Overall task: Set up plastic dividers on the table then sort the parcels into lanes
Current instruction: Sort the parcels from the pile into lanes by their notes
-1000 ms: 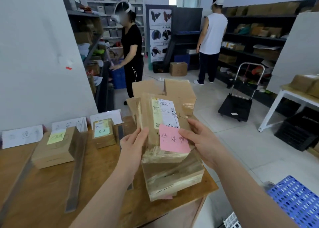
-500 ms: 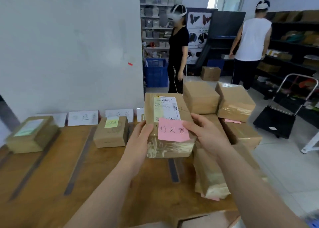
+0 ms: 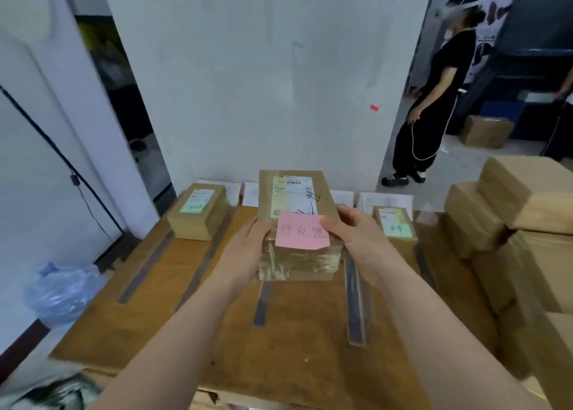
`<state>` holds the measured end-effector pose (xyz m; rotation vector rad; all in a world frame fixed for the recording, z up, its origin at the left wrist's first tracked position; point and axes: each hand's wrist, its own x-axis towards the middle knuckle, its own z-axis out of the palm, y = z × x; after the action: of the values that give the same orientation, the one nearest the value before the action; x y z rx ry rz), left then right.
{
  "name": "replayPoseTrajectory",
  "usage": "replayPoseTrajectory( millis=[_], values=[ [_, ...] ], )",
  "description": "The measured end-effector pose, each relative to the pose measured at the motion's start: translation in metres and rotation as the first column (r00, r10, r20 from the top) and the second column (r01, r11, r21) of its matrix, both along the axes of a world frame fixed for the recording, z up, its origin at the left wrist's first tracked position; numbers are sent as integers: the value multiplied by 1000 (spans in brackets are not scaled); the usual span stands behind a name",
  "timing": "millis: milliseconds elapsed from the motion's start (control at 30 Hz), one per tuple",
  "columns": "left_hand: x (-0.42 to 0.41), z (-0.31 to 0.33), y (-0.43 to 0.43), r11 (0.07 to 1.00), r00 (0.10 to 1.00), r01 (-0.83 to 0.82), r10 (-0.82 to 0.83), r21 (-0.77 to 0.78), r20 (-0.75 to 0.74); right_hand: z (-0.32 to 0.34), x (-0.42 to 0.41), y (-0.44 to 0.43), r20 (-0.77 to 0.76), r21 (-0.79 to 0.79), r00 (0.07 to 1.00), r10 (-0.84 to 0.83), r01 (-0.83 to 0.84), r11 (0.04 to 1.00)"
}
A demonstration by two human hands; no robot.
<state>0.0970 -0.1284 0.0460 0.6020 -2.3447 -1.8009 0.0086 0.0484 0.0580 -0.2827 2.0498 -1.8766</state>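
I hold a brown taped parcel (image 3: 294,198) with a white shipping label and a pink note (image 3: 302,231) above the wooden table (image 3: 297,357). My left hand (image 3: 245,248) grips its left side and my right hand (image 3: 356,239) grips its right side, thumb on the pink note. Clear plastic dividers (image 3: 353,298) lie in strips along the table and split it into lanes. One parcel with a green note (image 3: 198,211) sits in a lane at the far left, another (image 3: 395,226) in a lane to the right of my hands.
A stack of brown parcels (image 3: 508,223) fills the table's right end. White paper cards (image 3: 386,200) stand along the back edge against a white wall. A blue plastic bag (image 3: 62,291) lies on the floor at left. A person in black (image 3: 434,99) stands at right.
My view has swung left, and the held parcel now sits over the lane between the two placed parcels. Both hands keep the same hold.
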Motion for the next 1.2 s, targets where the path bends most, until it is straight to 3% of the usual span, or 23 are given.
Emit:
replayPoseTrajectory(
  millis=[367, 600, 900, 1200],
  values=[
    [5, -25, -136, 961, 959, -273, 268, 50, 92, -24, -30, -159, 51, 37, 978, 201, -203, 978],
    [21, -43, -218, 939, 940, -333, 322, 90, 116, -47, -18, -248, 139, 102, 953, 268, -283, 954],
    [27, -77, -330, 992, 974, -103, 85, 75, 211, -78, 15, -336, 271, 230, 954, 125, -190, 954],
    [17, -132, -391, 994, 934, 103, -105, 25, 342, -136, 38, -392, 387, 303, 916, -109, -15, 953]
  ],
)
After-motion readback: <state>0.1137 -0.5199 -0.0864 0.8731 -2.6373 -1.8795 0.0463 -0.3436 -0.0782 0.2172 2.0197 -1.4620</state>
